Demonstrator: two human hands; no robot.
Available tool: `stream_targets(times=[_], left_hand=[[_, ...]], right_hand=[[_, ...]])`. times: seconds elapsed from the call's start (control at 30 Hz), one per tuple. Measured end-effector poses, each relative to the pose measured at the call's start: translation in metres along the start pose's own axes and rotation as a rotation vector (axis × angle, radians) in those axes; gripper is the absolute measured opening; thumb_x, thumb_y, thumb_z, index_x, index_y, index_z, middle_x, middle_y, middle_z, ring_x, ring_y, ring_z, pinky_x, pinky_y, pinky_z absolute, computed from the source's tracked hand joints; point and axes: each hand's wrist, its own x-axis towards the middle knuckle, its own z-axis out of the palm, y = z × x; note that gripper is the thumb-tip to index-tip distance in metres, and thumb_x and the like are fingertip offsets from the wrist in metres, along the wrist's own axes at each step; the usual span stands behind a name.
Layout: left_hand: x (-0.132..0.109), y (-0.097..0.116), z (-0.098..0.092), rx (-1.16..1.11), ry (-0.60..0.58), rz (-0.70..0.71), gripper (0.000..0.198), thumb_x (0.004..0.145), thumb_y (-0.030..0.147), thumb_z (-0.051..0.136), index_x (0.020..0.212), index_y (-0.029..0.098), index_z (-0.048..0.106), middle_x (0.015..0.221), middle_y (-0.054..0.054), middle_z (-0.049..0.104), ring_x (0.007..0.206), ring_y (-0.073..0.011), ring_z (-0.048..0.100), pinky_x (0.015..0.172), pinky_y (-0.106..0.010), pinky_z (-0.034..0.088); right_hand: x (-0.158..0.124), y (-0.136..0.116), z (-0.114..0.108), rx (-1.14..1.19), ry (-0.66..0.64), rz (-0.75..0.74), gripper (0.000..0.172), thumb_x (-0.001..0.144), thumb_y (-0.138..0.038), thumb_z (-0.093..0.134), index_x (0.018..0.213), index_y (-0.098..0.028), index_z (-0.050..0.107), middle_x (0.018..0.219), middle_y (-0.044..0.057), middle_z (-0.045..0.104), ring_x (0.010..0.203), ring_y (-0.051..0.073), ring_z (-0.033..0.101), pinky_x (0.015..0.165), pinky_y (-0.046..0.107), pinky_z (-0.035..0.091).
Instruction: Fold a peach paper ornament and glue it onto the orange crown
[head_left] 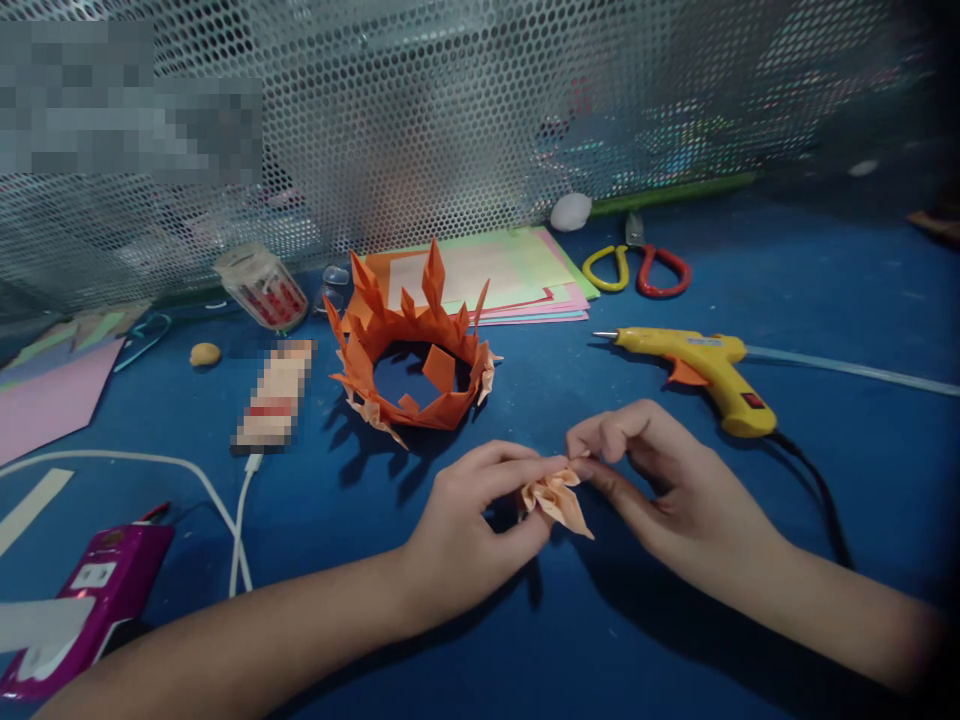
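Observation:
A small peach folded-paper flower [559,498] is pinched between the thumb and fingers of my left hand [487,500]. My right hand [660,480] comes in from the right, its thumb and forefinger pinched together at the flower's upper tip. Just beyond my hands stands an orange paper crown [427,395] with pointed spikes and peach paper pieces on its sides. A yellow glue gun [697,360] lies behind my right hand, its nozzle pointing left and a glue stick out of its back.
Coloured paper sheets [495,270] lie behind the crown, near scissors [634,262] with yellow and red handles. To the left are a tilted clear jar [262,285], a blurred-out device [274,395] on a white cable, and a purple power strip [112,570]. A perforated metal screen [420,120] closes the back.

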Motion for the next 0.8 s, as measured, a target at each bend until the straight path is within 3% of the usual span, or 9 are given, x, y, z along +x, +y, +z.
stream_targets(times=[0.2,0.3,0.43,0.57,0.7,0.8], left_hand=[[0.000,0.001,0.000,-0.021,0.027,-0.198,0.037,0.077,0.015,0.069,0.113,0.016,0.070,0.086,-0.006,0.075,0.068,-0.0140,0.064,0.069,-0.024,0.053],[0.000,0.000,0.001,-0.095,-0.009,-0.279,0.031,0.082,0.016,0.062,0.112,0.019,0.071,0.081,-0.003,0.075,0.062,-0.0121,0.063,0.066,-0.024,0.052],[0.004,0.000,0.000,-0.262,-0.025,-0.417,0.020,0.084,0.023,0.059,0.094,0.015,0.074,0.081,-0.006,0.074,0.056,-0.0097,0.059,0.058,-0.022,0.049],[0.010,0.001,-0.002,-0.430,0.045,-0.521,0.021,0.082,0.030,0.063,0.074,0.013,0.070,0.071,-0.005,0.071,0.053,-0.0087,0.057,0.055,-0.021,0.048],[0.014,-0.002,-0.004,-0.544,0.126,-0.576,0.021,0.075,0.033,0.071,0.072,0.012,0.069,0.070,-0.004,0.069,0.055,-0.0099,0.060,0.058,-0.023,0.051],[0.015,-0.005,-0.005,-0.596,0.163,-0.592,0.024,0.072,0.035,0.073,0.073,0.012,0.068,0.072,-0.005,0.069,0.058,-0.0102,0.060,0.059,-0.023,0.053]], right_hand=[[0.004,0.007,-0.008,-0.139,0.040,-0.007,0.006,0.090,-0.019,0.052,0.091,-0.025,0.053,0.081,0.000,0.060,0.072,0.014,0.061,0.063,0.024,0.050],[0.007,0.006,-0.010,-0.154,-0.020,-0.047,0.015,0.092,-0.019,0.049,0.095,-0.025,0.062,0.086,0.002,0.063,0.079,0.015,0.062,0.069,0.027,0.050],[0.012,0.005,-0.012,-0.166,-0.046,-0.034,0.018,0.093,-0.024,0.047,0.096,-0.025,0.065,0.090,0.004,0.066,0.082,0.017,0.063,0.071,0.029,0.050],[0.022,0.013,-0.029,-0.490,0.135,-0.003,0.020,0.093,-0.037,0.048,0.094,-0.022,0.061,0.089,0.008,0.064,0.080,0.021,0.060,0.073,0.035,0.047],[0.026,0.036,-0.069,-0.888,0.281,0.272,0.051,0.077,-0.068,0.055,0.083,-0.018,0.052,0.086,0.018,0.058,0.079,0.029,0.056,0.064,0.038,0.042],[0.023,0.055,-0.094,-0.922,0.156,0.691,0.057,0.059,-0.077,0.063,0.061,-0.022,0.049,0.052,0.010,0.051,0.049,0.025,0.049,0.047,0.036,0.032]])
